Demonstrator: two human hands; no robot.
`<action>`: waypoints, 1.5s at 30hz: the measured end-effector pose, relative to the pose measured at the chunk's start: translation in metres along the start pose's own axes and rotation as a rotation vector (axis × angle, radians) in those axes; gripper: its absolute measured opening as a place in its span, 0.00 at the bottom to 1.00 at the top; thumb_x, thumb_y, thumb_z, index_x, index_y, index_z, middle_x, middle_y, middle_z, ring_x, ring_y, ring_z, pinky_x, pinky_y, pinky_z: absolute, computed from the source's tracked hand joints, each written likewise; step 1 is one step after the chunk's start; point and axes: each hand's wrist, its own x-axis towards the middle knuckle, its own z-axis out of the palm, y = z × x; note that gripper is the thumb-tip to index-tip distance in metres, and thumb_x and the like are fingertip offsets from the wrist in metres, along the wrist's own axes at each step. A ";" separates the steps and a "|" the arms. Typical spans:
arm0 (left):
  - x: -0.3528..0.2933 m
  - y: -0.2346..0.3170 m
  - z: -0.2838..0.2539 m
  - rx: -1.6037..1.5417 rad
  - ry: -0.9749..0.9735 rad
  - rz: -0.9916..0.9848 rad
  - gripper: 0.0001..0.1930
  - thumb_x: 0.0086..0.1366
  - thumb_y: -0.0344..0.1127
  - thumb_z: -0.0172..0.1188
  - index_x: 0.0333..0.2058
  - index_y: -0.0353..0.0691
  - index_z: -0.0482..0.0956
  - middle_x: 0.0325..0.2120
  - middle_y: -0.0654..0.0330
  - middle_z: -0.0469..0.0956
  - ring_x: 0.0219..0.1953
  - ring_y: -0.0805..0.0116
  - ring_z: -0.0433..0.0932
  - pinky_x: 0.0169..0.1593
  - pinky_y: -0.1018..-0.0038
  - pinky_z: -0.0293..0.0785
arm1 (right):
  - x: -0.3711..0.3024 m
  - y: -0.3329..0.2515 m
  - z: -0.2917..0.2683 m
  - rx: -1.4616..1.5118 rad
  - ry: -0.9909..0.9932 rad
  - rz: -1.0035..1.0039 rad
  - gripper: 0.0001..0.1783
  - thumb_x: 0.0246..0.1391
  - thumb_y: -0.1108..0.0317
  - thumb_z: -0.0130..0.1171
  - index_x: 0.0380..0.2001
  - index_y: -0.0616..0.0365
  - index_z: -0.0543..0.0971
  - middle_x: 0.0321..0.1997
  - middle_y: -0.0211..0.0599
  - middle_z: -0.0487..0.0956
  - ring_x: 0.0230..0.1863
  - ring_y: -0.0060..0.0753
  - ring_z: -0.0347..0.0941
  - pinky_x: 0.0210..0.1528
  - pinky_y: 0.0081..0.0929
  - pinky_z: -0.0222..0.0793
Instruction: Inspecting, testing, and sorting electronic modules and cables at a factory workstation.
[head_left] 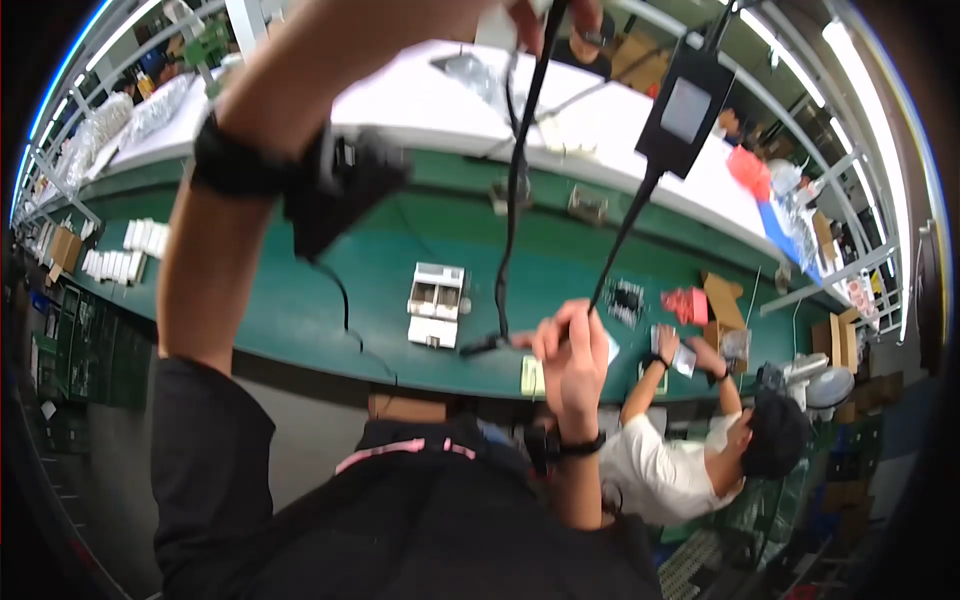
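Note:
My left arm reaches up across the view, and its hand [527, 24] is partly cut off by the top edge. Its fingers are closed round a black cable [518, 165] that hangs down. My right hand [574, 365] is lower, above the bench's near edge, its fingers pinched on the thin cord of a black power adapter [685, 108]. That adapter hangs at the upper right with a pale label facing me. The cable's lower end [484, 346] comes close to my right hand; whether it is also gripped there I cannot tell.
Below lies a green bench [300, 300] with a white compartmented box [437, 300] and stacked white boxes [115, 266]. At right a co-worker in a white shirt [660, 465] handles a small item near an open carton [725, 305]. A white raised shelf [420, 105] spans behind.

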 end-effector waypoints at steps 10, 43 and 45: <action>-0.014 -0.011 0.009 -0.186 -0.050 0.012 0.14 0.79 0.40 0.47 0.55 0.38 0.69 0.26 0.61 0.79 0.27 0.74 0.82 0.20 0.81 0.74 | -0.058 -0.013 -0.020 0.024 0.078 0.325 0.09 0.67 0.70 0.56 0.47 0.56 0.70 0.25 0.23 0.64 0.21 0.13 0.57 0.21 0.14 0.57; -0.046 0.030 0.096 0.528 -0.340 1.379 0.15 0.62 0.42 0.66 0.46 0.46 0.80 0.39 0.61 0.81 0.38 0.65 0.80 0.57 0.59 0.75 | -0.134 -0.149 0.049 -0.960 -0.757 -0.626 0.39 0.53 0.71 0.71 0.68 0.53 0.68 0.34 0.36 0.82 0.30 0.44 0.79 0.33 0.35 0.77; -0.023 0.065 0.099 0.372 -0.237 1.422 0.08 0.65 0.40 0.63 0.33 0.45 0.76 0.25 0.65 0.77 0.23 0.70 0.76 0.36 0.65 0.74 | -0.134 -0.151 0.030 -0.954 -0.451 -0.921 0.32 0.56 0.74 0.67 0.64 0.51 0.70 0.40 0.35 0.78 0.32 0.34 0.74 0.33 0.27 0.73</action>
